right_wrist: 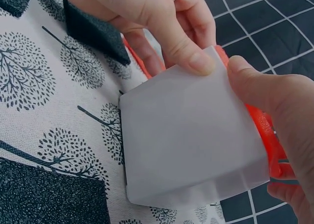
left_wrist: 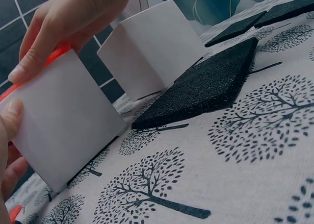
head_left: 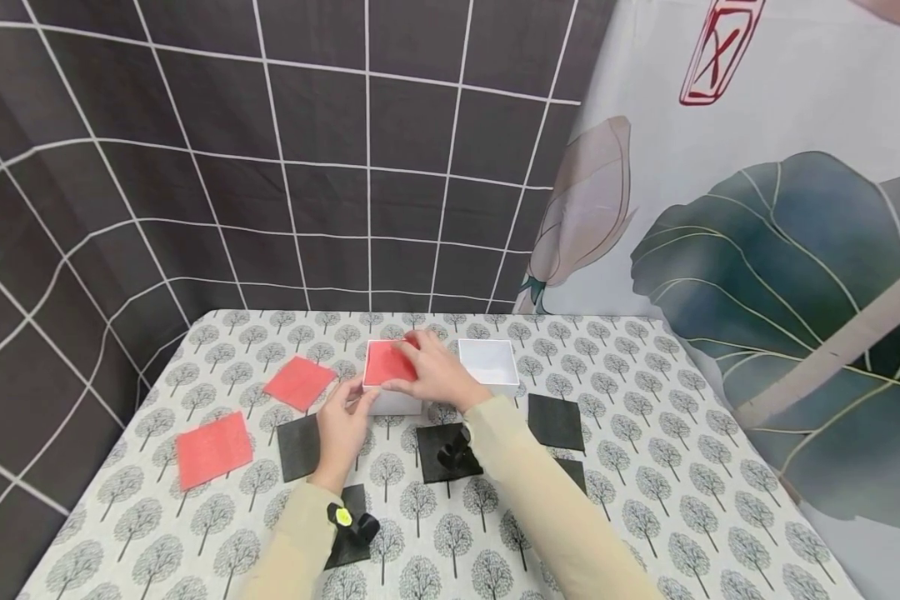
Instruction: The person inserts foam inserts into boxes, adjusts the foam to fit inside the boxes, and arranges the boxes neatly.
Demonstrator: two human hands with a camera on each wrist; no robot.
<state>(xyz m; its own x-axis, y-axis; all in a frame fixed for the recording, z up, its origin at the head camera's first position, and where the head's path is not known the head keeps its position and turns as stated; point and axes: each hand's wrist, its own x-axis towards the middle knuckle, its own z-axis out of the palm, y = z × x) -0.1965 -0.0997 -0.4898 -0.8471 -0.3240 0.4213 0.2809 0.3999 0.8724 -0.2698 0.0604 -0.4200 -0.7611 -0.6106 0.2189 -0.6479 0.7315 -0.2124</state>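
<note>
A red foam square [head_left: 386, 362] lies across the open top of the left white box [head_left: 396, 405], filling most of the opening in the head view. My right hand [head_left: 438, 367] holds this square, thumb near the front edge and fingers at the far side. At the box's front left corner, my left hand [head_left: 342, 429] grips the wall, its thumb [left_wrist: 13, 113] on the front face. The right wrist view shows the red square's edge [right_wrist: 265, 131] sticking up past the box rim beneath my right fingers.
A second white box [head_left: 489, 364], open at the top, stands to the right. Two red squares [head_left: 215, 450] lie at the left. Several black foam squares [head_left: 555, 421] lie about the tree-print cloth [head_left: 420, 508], some partly under my arms. A dark grid curtain [head_left: 307, 192] hangs behind the table.
</note>
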